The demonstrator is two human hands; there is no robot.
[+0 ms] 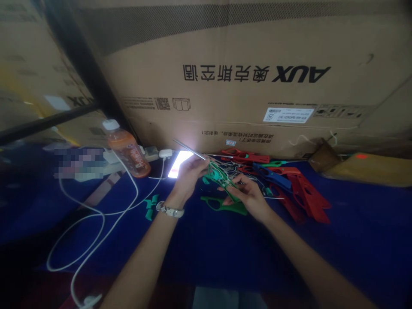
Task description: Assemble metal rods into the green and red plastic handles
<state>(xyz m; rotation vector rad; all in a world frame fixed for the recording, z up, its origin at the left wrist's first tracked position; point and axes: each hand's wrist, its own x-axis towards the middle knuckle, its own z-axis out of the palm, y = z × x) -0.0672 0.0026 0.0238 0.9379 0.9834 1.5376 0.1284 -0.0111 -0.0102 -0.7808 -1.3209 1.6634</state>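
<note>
Between my two hands is a green lighter half-shell (230,191), long and gun-shaped, with a white wire and small parts in it. My left hand (190,174) is closed on its front end, where a metal tube (188,148) points up and left. My right hand (249,195) grips the handle end, fingers wrapped round it. A thin metal rod (275,198) shows to the right of that hand; whether it is held or lies on the table, I cannot tell. Just below lies another green shell (214,204). Small teal trigger-like pieces (150,206) lie left of my left wrist.
Red shells (307,193), a blue shell (273,175) and a heap of thin metal parts lie at the back right. A lit phone (179,164), an orange drink bottle (128,152) and white cables (104,221) are on the left. A large carton (225,103) stands behind the blue tabletop (206,253).
</note>
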